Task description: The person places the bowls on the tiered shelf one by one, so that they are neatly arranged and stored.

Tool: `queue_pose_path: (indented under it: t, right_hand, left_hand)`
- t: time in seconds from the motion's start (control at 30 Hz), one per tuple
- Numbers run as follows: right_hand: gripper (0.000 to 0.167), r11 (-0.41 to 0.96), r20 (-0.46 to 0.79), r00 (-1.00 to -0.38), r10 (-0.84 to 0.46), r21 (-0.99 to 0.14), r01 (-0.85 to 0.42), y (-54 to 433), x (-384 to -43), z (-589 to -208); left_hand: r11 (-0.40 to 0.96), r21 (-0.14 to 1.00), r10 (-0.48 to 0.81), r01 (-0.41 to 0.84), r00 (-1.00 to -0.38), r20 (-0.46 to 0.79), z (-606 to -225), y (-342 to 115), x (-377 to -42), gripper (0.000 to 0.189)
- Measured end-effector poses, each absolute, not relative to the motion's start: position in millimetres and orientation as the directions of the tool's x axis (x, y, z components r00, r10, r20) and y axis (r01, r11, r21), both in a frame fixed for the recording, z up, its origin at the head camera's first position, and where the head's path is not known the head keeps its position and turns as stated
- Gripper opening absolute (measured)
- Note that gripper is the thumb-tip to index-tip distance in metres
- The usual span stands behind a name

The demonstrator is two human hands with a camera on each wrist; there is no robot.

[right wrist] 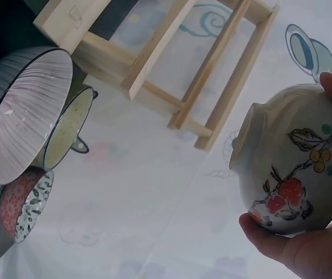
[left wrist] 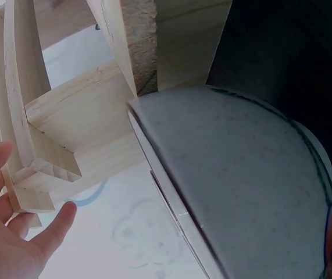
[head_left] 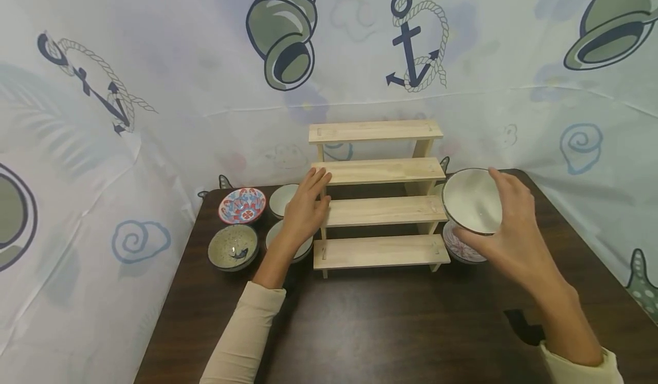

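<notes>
A four-tier wooden step shelf [head_left: 380,251] stands on the dark table. My left hand [head_left: 306,208] is at its left side, fingers extended against the end of the second tier from the top. In the left wrist view the fingers [left wrist: 55,229] are spread beside the shelf's wood. With thumb and fingers around its rim and side, my right hand [head_left: 521,241] holds a white bowl [head_left: 474,201] up at the shelf's right. The right wrist view shows red and yellow fruit painted on this bowl [right wrist: 296,174], which is tipped on its side there.
Left of the shelf are a red-and-blue patterned bowl [head_left: 243,205], a speckled bowl [head_left: 233,247] and two whitish bowls, one a white bowl [head_left: 283,198] at the back. Below the held bowl sits a pink-striped bowl [head_left: 459,244]. Behind it are a yellowish cup [right wrist: 72,125] and a red patterned bowl [right wrist: 20,203].
</notes>
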State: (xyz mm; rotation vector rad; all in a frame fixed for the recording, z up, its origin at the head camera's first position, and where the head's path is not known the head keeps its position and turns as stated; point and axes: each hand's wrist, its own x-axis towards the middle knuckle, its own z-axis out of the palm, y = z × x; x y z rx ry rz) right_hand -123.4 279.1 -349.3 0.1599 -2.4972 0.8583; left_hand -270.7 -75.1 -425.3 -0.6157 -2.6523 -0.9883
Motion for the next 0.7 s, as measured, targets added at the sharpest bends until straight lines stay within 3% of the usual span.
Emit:
queue_pose_path:
  t: [0.7]
  right_hand:
    - [0.114, 0.781, 0.497, -0.868, -0.023, -0.533, -0.326, 241.9, -142.0, -337.3]
  left_hand:
    - [0.699, 0.529, 0.302, 0.481, -0.869, 0.391, -425.6, -74.7, -268.5, 0.055]
